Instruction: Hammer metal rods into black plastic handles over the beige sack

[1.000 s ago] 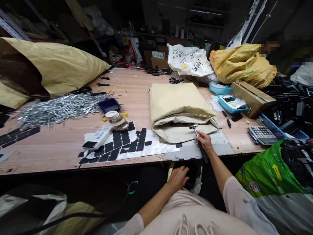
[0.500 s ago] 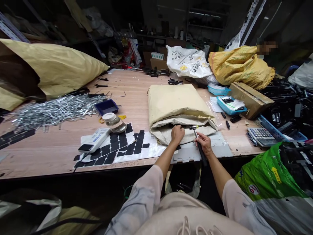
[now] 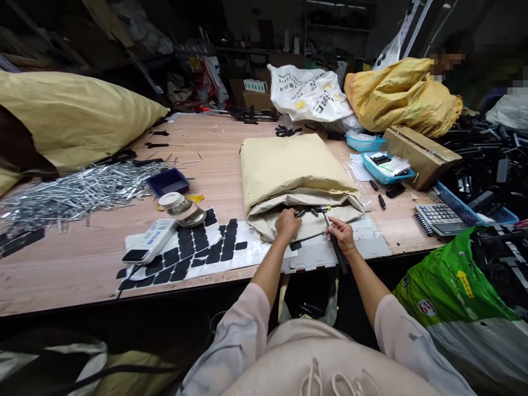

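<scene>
My right hand (image 3: 340,233) is closed round the black handle of a small hammer (image 3: 330,231), whose metal head points up near the folded edge of a tan paper sack (image 3: 291,171). My left hand (image 3: 287,222) rests closed on the sack's front fold and pinches a small dark piece (image 3: 301,213) that I cannot identify. Another small dark piece (image 3: 314,210) lies on the fold between my hands. A grey flat panel (image 3: 325,252) lies under both hands at the table's front edge.
A white sheet with several black square pads (image 3: 198,247), a white handheld device (image 3: 147,242), a tape roll (image 3: 180,207) and a pile of metal rods (image 3: 78,190) lie to the left. Blue trays (image 3: 385,168), a cardboard box (image 3: 419,155) and a calculator (image 3: 439,218) sit right. A green bag (image 3: 449,291) stands beside me.
My left hand rose from my lap onto the sack's front fold and now pinches a small dark piece. The right hand kept the hammer nearly still.
</scene>
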Demonstrator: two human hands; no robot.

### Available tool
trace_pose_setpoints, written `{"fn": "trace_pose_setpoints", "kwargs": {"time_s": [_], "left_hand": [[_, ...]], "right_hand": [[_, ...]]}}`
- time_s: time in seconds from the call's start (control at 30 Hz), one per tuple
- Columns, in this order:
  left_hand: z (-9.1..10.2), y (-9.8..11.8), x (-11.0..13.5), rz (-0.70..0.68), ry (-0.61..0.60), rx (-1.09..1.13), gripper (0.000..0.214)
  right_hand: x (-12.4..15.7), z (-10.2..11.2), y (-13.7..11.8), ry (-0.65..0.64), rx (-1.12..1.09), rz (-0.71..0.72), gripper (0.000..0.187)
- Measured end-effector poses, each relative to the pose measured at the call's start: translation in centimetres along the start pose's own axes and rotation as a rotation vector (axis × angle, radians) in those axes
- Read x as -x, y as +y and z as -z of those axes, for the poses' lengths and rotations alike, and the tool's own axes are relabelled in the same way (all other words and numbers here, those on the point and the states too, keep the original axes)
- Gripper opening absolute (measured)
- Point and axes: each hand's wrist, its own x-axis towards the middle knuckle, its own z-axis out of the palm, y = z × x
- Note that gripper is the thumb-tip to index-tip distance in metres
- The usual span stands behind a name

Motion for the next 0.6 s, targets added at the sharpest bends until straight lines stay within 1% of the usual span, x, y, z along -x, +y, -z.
{"fn": "trace_pose_setpoints", "kwargs": {"time_s": [0.07, 0.13, 0.27, 0.37, 0.47, 0.6], "left_hand": [[0.3, -1.1, 1.2, -0.03, -0.057, 0.028, 0.025], [0.2, -1.7, 2.2, -0.089, -0.075, 0.044, 0.024], [-0.7, -1.9, 3.7, -0.184, 0.033, 0.031, 0.027], [-1.4, -1.9, 4.0, -0.231, 0.058, 0.024, 0.028], [-1.7, -1.9, 3.9, -0.249, 0.077, 0.031, 0.034], [-1.8, -1.9, 3.7, -0.245, 0.071, 0.043, 0.027]], "right_hand": [[0.0, 0.0, 0.0, -0.009, 0.016, 0.004, 0.046], [0.0, 0.0, 0.0, -0.009, 0.039, 0.005, 0.047], [0.3, -0.2, 0.0, -0.017, 0.068, -0.003, 0.049], [0.5, -0.4, 0.1, -0.025, 0.084, -0.016, 0.051], [0.6, -0.5, 0.2, -0.024, 0.099, -0.022, 0.05], [0.5, -0.6, 0.3, -0.018, 0.113, -0.016, 0.049]]}}
